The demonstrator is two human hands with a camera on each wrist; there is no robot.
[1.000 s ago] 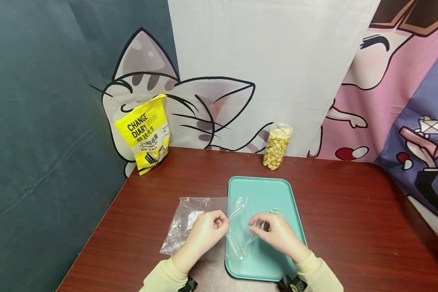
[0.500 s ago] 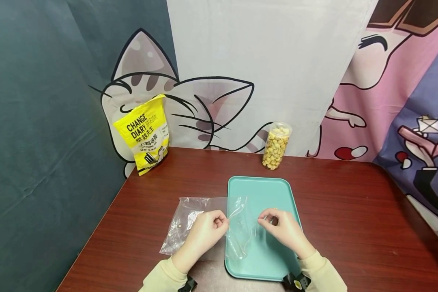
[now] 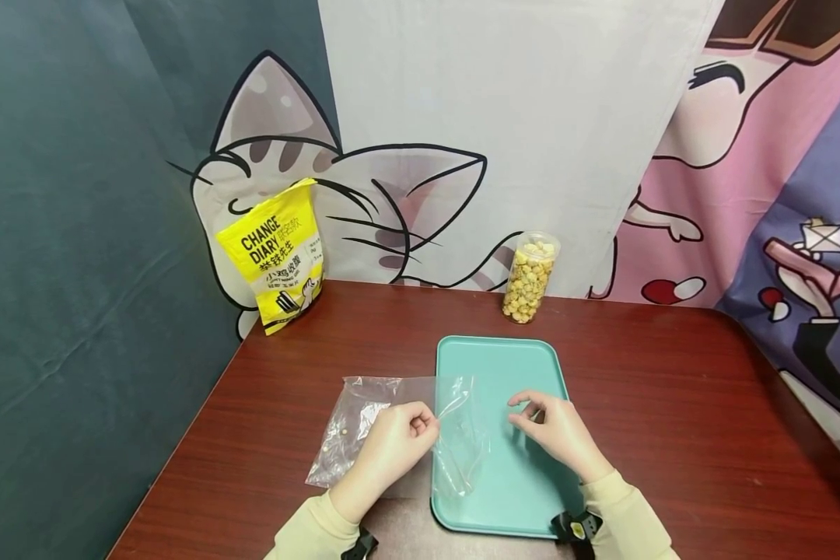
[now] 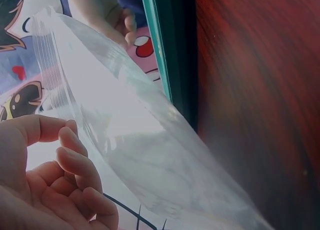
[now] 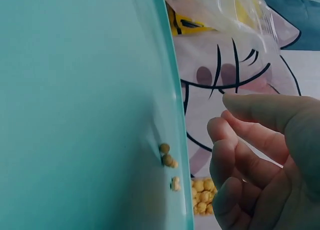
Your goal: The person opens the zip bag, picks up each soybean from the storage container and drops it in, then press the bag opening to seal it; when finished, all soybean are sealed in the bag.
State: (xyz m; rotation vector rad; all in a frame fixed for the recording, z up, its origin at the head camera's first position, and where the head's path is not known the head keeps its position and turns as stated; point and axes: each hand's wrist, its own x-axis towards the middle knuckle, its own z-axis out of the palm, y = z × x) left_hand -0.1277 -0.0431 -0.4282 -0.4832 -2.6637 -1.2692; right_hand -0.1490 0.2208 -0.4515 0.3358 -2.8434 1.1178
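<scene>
My left hand [image 3: 395,439] pinches the upper edge of a clear zip bag [image 3: 455,463] between thumb and forefinger. The bag's mouth overlaps the teal tray [image 3: 497,358], and a few small pale grains show in its lower part on the table. In the left wrist view the zip bag [image 4: 125,125] stands spread beside the fingertips. My right hand [image 3: 563,435] hovers over the tray, thumb and forefinger apart, nothing between them. Several small round beans [image 5: 167,160] lie on the tray in the right wrist view; the hand hides them in the head view.
A clear tub of popcorn-like snacks [image 3: 528,284] stands behind the tray near the back edge. To the left at the back, a yellow snack bag [image 3: 283,260] leans on the printed cloth [image 3: 406,218]. Dark red wooden table [image 3: 686,435] extends to the right.
My right hand has drawn away from the bag's mouth to the right, its thumb and forefinger parting wider. My left hand and the bag have stayed in place.
</scene>
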